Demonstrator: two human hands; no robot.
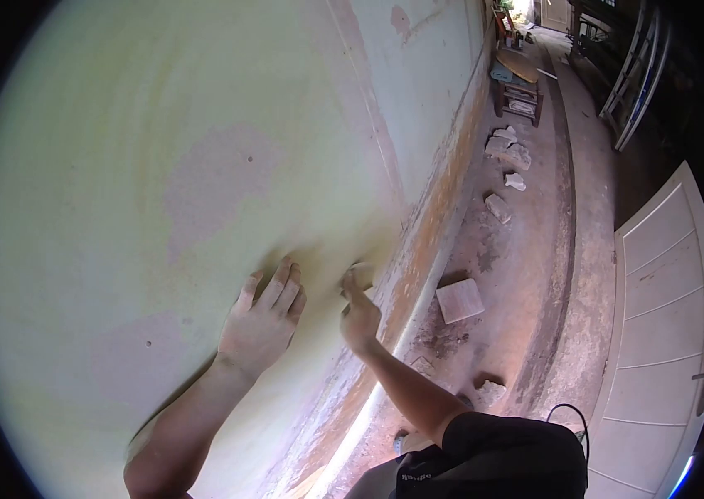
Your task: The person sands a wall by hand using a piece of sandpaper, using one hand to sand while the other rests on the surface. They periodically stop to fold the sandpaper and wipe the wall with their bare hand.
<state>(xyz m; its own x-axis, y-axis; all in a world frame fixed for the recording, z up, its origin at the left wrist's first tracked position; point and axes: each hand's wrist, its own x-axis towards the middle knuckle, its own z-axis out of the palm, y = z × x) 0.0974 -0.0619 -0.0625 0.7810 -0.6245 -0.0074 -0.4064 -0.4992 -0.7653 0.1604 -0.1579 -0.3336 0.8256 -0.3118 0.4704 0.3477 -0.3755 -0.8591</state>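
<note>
A pale green wall point(103, 233) fills the left and middle of the head view, marked by pinkish patches with small dark holes in them. My left hand point(262, 320) rests against it, fingers stretched out and a little apart, with nothing in its grasp. To its right, my right hand point(360, 323) is closed near the wall's lower part. Its fingers press toward the surface around something small and dark-edged, too blurred to name. Just beyond that hand runs the worn brown strip point(423, 249) along the wall's foot.
On the dusty floor lie a square pale block point(460, 300) and broken rubble chunks point(508, 150). Farther back stands a small wooden stool point(520, 98) with things on it. A white door point(659, 316) stands at the right, below a ladder point(640, 79).
</note>
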